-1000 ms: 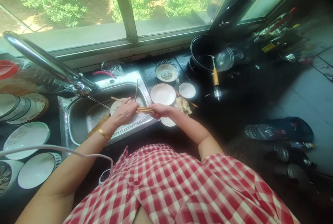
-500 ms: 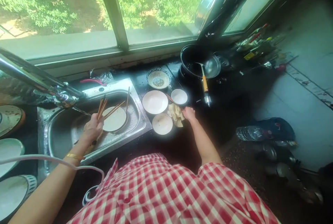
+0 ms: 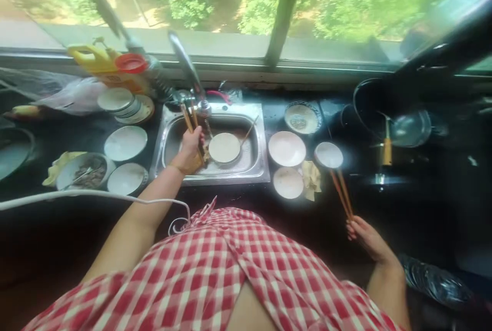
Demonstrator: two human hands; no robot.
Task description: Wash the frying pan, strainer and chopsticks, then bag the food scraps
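Note:
Over the left part of the metal sink (image 3: 246, 177), my left hand (image 3: 191, 149) is closed around several wooden chopsticks that point up toward the faucet (image 3: 188, 67). A thin stream of water runs down beside it. In the basin sits a white bowl (image 3: 225, 147), with a chopstick (image 3: 249, 130) leaning at its right. On the right, my right hand (image 3: 363, 234) grips a few chopsticks (image 3: 342, 192) near their lower ends. Their far tips reach the edge of a small white bowl (image 3: 329, 155). A crumpled yellowish cloth (image 3: 311, 180) lies to the left of these chopsticks.
White dishes (image 3: 286, 148) and a patterned bowl (image 3: 303, 117) stand right of the sink. A wok (image 3: 371, 105) and an orange-handled utensil (image 3: 387, 151) lie farther right. Left are plates (image 3: 125, 143), a bowl of dark scraps (image 3: 86, 171) and a yellow jug (image 3: 96, 62). A white cable (image 3: 96, 193) crosses my left arm.
My right hand has left the cloth's side and moved toward me, now holding chopsticks. My left hand keeps its chopsticks over the sink. The view has swung left.

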